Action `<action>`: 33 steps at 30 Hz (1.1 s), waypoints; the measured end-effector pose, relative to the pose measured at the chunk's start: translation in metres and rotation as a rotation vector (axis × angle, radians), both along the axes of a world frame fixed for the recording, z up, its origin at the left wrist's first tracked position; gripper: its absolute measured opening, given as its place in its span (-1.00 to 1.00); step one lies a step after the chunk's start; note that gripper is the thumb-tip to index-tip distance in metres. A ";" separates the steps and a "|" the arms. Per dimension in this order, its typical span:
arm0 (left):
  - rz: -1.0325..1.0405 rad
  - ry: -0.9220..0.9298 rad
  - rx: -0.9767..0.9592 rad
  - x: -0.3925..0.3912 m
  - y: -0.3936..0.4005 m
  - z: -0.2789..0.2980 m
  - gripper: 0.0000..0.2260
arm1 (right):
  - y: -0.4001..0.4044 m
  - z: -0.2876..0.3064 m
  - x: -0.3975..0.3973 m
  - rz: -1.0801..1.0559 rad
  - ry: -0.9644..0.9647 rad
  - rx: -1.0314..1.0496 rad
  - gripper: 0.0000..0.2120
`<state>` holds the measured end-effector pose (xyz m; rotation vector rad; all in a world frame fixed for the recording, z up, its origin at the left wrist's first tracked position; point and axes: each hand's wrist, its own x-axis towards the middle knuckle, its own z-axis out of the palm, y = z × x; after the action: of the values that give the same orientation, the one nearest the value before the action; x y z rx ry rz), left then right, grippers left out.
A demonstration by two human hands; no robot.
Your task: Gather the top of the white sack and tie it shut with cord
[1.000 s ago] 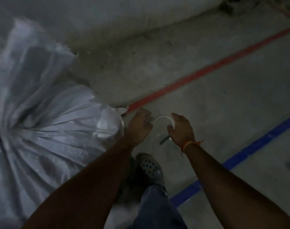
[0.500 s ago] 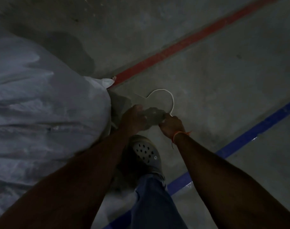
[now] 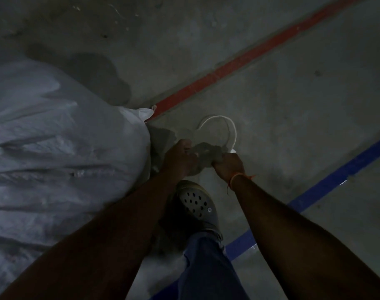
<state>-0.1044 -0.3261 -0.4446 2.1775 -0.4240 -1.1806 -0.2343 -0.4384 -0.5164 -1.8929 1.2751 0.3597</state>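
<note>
— Two bare forearms run out from under us, and between them sits our grey perforated rubber clog [image 3: 198,205] at the end of a blue trouser leg [image 3: 208,269], planted on the grey concrete floor [image 3: 293,94].

— Past the clog, what are our hands doing?

— Both are clenched on one twisted bunch of greyish fabric [image 3: 206,151]. Our left hand [image 3: 180,160] grips its near-sack end; our right hand [image 3: 228,166], with the orange thread wristband [image 3: 235,177], grips the other end, and the thin white cord [image 3: 225,126] seems to run out of that fist, looping over the floor just beyond.

— And the large white woven sack [image 3: 61,152]?

— It bulges at our left, resting on the floor. Whether the bunch is the sack's own corner, we cannot tell in this dimness.

— How will it handle?

— We judge the sack full and heavy, its weave soft but slick, so we should hold the gathered neck tight; the cord looks limp and light.

— Farthest out?

— A red painted floor stripe [image 3: 249,55], with a blue painted floor stripe [image 3: 336,178] on our right.
</note>
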 end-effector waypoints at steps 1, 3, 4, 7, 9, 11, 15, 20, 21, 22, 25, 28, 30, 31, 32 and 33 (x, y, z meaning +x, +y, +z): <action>0.005 0.001 -0.010 0.001 -0.001 0.006 -0.56 | 0.001 0.015 0.001 0.000 -0.030 -0.044 -0.56; 0.036 0.018 -0.060 0.002 -0.002 0.027 -0.62 | 0.002 0.045 0.006 -0.060 -0.112 -0.116 -0.71; 0.065 0.018 -0.110 0.003 -0.003 0.039 -0.66 | 0.003 0.061 0.009 -0.075 -0.160 -0.145 -0.71; 0.095 -0.062 -0.221 0.011 -0.008 0.087 -0.70 | 0.013 0.122 0.023 -0.043 -0.303 -0.197 -0.54; 0.111 -0.117 -0.256 0.017 -0.012 0.116 -0.73 | 0.023 0.160 0.032 0.010 -0.410 -0.232 -0.55; 0.207 -0.116 -0.304 0.030 -0.010 0.144 -0.79 | 0.040 0.206 0.043 0.071 -0.529 -0.266 -0.63; 0.314 -0.066 -0.386 0.047 0.017 0.231 -0.71 | 0.089 0.302 0.060 0.188 -0.740 -0.258 -0.87; 0.326 -0.119 -0.494 0.058 0.087 0.323 -0.79 | 0.148 0.386 0.077 0.391 -0.854 -0.237 -0.87; 0.327 -0.162 -0.491 0.060 0.102 0.337 -0.77 | 0.157 0.399 0.080 0.411 -0.864 -0.207 -0.88; 0.343 -0.190 -0.491 0.062 0.118 0.350 -0.75 | 0.166 0.412 0.082 0.419 -0.874 -0.154 -0.90; 0.376 -0.291 -0.526 0.066 0.159 0.382 -0.74 | 0.191 0.440 0.091 0.391 -0.948 -0.037 -0.86; 0.429 -0.289 -0.565 0.070 0.194 0.405 -0.72 | 0.222 0.453 0.106 0.177 -1.065 -0.006 -0.80; 0.430 -0.261 -0.550 0.072 0.214 0.414 -0.72 | 0.242 0.455 0.115 -0.014 -1.127 0.009 -0.84; 0.406 -0.251 -0.533 0.071 0.223 0.417 -0.72 | 0.251 0.455 0.119 -0.095 -1.141 0.037 -0.87; 0.370 -0.250 -0.515 0.070 0.231 0.418 -0.72 | 0.259 0.455 0.122 -0.162 -1.140 0.091 -0.87; 0.333 -0.257 -0.497 0.069 0.239 0.416 -0.72 | 0.266 0.452 0.126 -0.216 -1.125 0.159 -0.80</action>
<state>-0.0349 -0.0868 -0.0282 1.8672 -0.3920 -0.5441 -0.1083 -0.1725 -0.0643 -1.3966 0.6164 -0.6348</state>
